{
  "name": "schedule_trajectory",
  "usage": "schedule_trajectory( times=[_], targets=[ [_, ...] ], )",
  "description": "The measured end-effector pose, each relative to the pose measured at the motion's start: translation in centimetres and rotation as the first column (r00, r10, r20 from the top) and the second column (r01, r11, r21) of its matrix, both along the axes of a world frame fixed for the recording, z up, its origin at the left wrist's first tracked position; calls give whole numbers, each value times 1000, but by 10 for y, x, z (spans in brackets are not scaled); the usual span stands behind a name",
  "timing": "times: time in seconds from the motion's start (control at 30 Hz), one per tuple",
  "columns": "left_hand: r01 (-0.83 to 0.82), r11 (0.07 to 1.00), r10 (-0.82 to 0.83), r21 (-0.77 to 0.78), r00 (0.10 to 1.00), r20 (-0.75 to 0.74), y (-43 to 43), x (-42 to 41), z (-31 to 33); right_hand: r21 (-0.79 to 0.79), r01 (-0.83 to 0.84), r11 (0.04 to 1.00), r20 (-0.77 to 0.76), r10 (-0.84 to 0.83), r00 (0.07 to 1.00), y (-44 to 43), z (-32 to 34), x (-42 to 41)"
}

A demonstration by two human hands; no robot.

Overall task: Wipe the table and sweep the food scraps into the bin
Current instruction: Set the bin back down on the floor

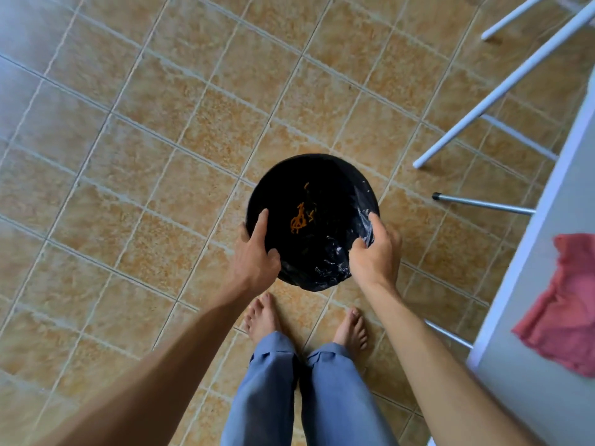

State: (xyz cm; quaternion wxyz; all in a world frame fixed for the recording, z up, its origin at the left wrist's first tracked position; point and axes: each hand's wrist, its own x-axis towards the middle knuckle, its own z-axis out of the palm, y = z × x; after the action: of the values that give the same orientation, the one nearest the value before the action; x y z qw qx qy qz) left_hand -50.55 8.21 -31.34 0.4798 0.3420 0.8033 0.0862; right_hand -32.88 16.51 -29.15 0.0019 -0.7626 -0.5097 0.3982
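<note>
A round black bin (322, 175) lined with a black plastic bag is in front of my bare feet, over the tiled floor. Orange food scraps (299, 217) lie inside it. My left hand (257, 249) grips the bin's left rim, index finger stretched along the edge. On the right rim, my right hand (375, 249) pinches the crinkled bag with the rim. A pink cloth (563, 304) lies crumpled on the white table (534, 394) at the right edge of the view.
White chair legs (502, 88) slant across the upper right, and a metal table leg with a black foot (483, 204) reaches toward the bin. Beige floor tiles (128, 156) spread out to the left and ahead.
</note>
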Motion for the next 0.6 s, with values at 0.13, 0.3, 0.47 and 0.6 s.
schedule_trajectory(
  times=[0.13, 0.3, 0.47, 0.6],
  targets=[
    [-59, 997, 57, 44, 998, 36, 4, 28, 49, 169, -125, 978, -105, 144, 984, -12, 79, 4],
    [35, 981, -51, 192, 996, 78, 19, 75, 115, 577, -115, 809, -8, 146, 989, -6, 167, 47],
    [101, 950, -128, 295, 989, 72, 33, 130, 151, 603, 34, 797, 117, -130, 985, 12, 172, 139],
    [139, 903, -144, 407, 989, -17, 31, 176, 162, 447, -221, 867, 297, 90, 951, -1, 132, 163]
  ],
)
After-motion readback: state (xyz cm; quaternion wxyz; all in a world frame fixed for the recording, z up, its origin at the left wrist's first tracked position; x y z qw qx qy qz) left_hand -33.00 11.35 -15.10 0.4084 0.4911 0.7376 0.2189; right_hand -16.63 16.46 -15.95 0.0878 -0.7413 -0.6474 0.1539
